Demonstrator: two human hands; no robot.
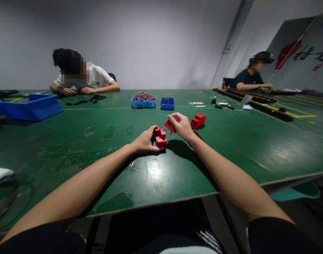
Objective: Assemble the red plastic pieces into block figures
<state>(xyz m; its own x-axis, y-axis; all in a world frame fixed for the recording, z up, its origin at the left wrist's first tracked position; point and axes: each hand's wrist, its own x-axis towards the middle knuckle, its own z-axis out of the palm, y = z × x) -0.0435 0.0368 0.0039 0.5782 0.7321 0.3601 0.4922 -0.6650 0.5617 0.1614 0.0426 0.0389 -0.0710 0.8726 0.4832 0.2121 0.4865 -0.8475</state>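
My left hand (147, 140) is closed around a red block-shaped plastic part (160, 137) that has stepped sides, holding it low over the green table. A thin, flat red piece (169, 126) is pinched between the thumb and fingers of my right hand (179, 124), just to the right of the block and slightly above it. The two red things look apart, with a small gap between them. Another red block-shaped part (198, 120) rests on the table beyond my right wrist. Something dark lies partly hidden behind that wrist.
On the green table (119, 120) stand a light-blue tray (143, 103) of colourful small pieces, a small blue bin (167, 103) and a large blue bin (31, 107). Black parts (98, 97) lie near a person (82, 74) opposite. Another person (252, 74) sits behind long dark strips (246, 97).
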